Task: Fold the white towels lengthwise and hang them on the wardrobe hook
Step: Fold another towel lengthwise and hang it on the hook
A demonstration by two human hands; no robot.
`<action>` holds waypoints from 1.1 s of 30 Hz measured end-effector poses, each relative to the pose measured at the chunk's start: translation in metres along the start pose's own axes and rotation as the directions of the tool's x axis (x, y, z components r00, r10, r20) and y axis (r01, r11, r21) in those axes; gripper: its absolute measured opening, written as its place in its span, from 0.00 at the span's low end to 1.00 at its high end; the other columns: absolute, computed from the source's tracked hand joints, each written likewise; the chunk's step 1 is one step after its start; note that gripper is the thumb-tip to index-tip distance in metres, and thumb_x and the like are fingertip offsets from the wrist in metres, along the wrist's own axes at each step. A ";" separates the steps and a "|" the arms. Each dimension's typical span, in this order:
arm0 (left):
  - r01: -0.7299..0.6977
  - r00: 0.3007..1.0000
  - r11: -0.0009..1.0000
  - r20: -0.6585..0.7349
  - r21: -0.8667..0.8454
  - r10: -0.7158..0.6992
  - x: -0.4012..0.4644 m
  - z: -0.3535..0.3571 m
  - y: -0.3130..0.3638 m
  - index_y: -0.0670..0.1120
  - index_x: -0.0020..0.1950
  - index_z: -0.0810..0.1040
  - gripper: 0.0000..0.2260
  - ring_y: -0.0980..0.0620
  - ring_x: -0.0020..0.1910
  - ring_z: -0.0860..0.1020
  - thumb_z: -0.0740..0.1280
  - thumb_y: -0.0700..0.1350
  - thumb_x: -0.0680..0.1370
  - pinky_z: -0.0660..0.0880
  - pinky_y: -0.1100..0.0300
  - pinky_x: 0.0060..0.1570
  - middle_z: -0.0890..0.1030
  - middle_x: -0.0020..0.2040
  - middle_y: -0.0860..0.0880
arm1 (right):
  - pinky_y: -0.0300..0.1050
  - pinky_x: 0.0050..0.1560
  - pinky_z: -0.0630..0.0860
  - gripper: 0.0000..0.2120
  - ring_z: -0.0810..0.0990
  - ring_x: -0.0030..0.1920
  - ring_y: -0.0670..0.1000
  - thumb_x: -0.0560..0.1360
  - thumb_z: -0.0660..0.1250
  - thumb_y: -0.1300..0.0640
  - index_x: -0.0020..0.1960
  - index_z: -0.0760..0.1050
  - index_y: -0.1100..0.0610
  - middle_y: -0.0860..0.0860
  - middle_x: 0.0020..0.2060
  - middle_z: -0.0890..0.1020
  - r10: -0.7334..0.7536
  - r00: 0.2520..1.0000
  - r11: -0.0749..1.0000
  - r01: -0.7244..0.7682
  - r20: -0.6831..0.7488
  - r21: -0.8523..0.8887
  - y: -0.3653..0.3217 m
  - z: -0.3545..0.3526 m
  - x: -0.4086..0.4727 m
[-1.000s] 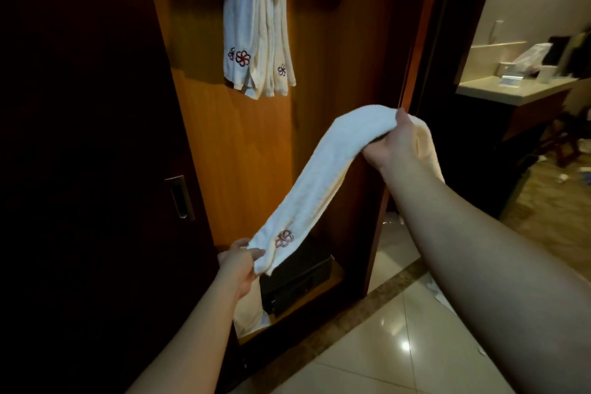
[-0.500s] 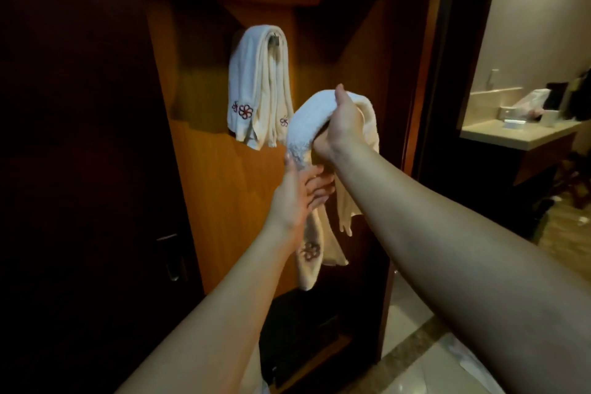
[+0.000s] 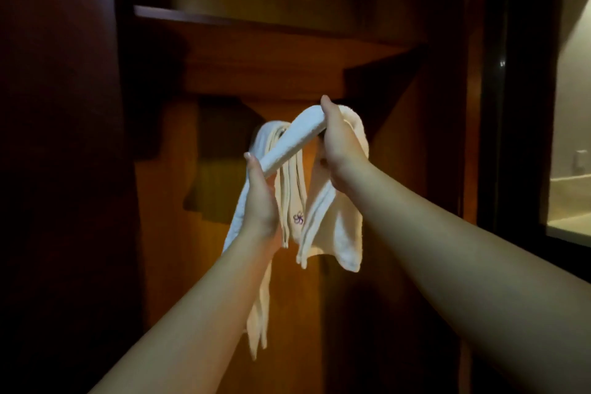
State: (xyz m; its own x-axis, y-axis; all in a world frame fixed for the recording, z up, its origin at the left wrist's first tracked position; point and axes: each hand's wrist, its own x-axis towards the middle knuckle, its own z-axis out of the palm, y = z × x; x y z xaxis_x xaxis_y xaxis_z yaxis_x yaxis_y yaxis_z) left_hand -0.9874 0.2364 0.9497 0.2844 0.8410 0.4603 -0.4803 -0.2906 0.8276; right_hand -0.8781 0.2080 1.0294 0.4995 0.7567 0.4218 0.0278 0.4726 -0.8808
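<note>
I hold a folded white towel (image 3: 295,141) up in front of the wardrobe's back panel. My right hand (image 3: 340,144) grips its upper bend, and one end hangs down to the right of my wrist. My left hand (image 3: 260,198) grips the towel lower and to the left, with the other end trailing down along my forearm. Behind it, a second white towel (image 3: 295,201) with a small flower mark hangs on the panel. The hook itself is hidden by the towels.
A wooden shelf (image 3: 256,25) crosses the wardrobe above the towels. A dark wardrobe door (image 3: 57,169) stands at the left. At the right, a dark frame (image 3: 499,137) borders a lit room with a counter (image 3: 569,221).
Both hands have raised the towel up to the hanging towel. My left hand has gone from the towel's low end to a grip just below my right hand.
</note>
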 end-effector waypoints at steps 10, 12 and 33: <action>-0.159 0.964 0.938 -0.155 0.309 0.215 0.113 -0.001 0.036 0.51 0.56 0.77 0.28 0.58 0.55 0.82 0.53 0.71 0.78 0.71 0.62 0.57 0.86 0.55 0.51 | 0.51 0.68 0.70 0.26 0.76 0.67 0.52 0.77 0.59 0.30 0.70 0.71 0.41 0.50 0.65 0.77 -0.192 0.975 0.958 0.211 0.110 -0.193 -0.007 -0.038 0.113; -0.168 0.967 0.914 -0.119 0.369 0.226 0.134 -0.004 0.044 0.54 0.49 0.75 0.22 0.66 0.40 0.83 0.52 0.69 0.80 0.75 0.73 0.39 0.86 0.38 0.60 | 0.52 0.72 0.67 0.33 0.72 0.71 0.54 0.77 0.58 0.28 0.75 0.66 0.44 0.53 0.72 0.73 -0.133 0.979 0.960 0.166 0.154 -0.225 -0.003 -0.036 0.136; -0.196 0.965 0.926 -0.102 0.323 0.240 0.354 -0.102 0.004 0.50 0.55 0.82 0.31 0.50 0.72 0.72 0.47 0.70 0.80 0.56 0.52 0.77 0.78 0.68 0.43 | 0.62 0.77 0.58 0.58 0.65 0.77 0.57 0.58 0.55 0.13 0.79 0.62 0.47 0.54 0.75 0.68 0.027 0.946 0.998 -0.007 0.322 -0.064 0.120 0.053 0.369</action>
State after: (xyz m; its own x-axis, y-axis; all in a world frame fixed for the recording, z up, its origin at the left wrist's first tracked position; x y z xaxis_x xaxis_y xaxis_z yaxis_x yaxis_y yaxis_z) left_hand -0.9735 0.5797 1.0832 0.0748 0.7884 0.6106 -0.2326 -0.5816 0.7795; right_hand -0.7361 0.5682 1.0907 0.1945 0.8743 0.4447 0.0799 0.4377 -0.8956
